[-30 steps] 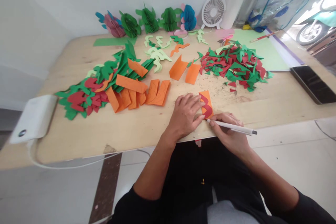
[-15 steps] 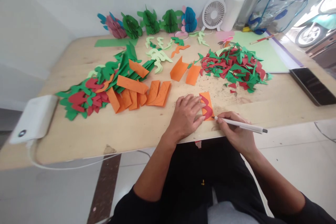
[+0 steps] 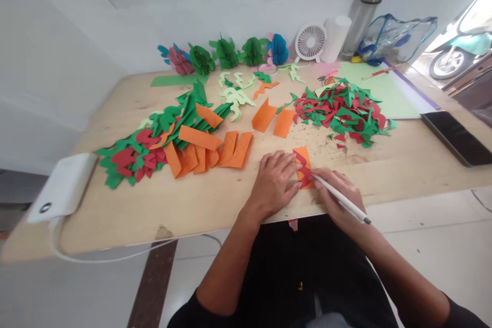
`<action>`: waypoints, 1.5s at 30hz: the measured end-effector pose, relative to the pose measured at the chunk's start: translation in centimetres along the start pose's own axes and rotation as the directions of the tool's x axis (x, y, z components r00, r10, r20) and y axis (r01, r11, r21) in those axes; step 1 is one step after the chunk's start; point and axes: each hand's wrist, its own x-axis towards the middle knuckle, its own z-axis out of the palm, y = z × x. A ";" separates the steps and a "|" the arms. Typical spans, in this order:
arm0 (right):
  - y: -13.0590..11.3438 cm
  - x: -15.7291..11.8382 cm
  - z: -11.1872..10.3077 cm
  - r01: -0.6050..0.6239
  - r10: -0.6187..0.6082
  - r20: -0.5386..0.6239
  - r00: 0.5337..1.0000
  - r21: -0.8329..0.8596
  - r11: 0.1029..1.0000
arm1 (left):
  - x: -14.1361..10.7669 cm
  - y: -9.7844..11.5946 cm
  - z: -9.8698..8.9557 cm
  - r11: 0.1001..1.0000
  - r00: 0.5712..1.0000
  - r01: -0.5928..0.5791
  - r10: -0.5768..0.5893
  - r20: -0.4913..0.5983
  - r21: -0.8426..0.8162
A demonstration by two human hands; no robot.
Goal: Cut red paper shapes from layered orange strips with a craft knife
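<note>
A red wavy-edged paper cutout (image 3: 304, 168) lies on top of an orange paper rectangle (image 3: 302, 152) near the table's front edge. My left hand (image 3: 275, 180) rests flat at its left side, fingers spread, with the fingertips pressing on the cutout's edge. Gripped in my right hand (image 3: 343, 200) is a white pen (image 3: 344, 199), tilted with its tip at the right edge of the red cutout. Part of the orange paper is hidden under the red piece and my fingers.
Folded orange papers (image 3: 200, 137) and green and red cutouts (image 3: 132, 161) pile up at left. A heap of green and red scraps (image 3: 340, 110) sits at right, beside a phone (image 3: 457, 138). A white power bank (image 3: 63, 187), small fan (image 3: 311, 42) and honeycomb paper figures (image 3: 225, 54) also stand around.
The pen tip has moved up along the cutout's right edge, and the pen now slopes more steeply. My left hand stays on the paper. The camera view has tilted up slightly.
</note>
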 end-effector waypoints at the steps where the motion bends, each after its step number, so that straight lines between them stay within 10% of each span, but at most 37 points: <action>1: 0.1 0.0 0.1 0.025 -0.025 0.003 1.000 -0.035 0.999 | 0.0 0.0 0.0 1.000 1.000 -0.002 0.002 -0.002 0.000; 45: 1.5 -0.7 1.0 0.267 -0.250 0.100 0.963 -0.239 0.934 | 0.8 0.0 -1.2 0.999 0.997 -0.023 0.026 0.078 -0.036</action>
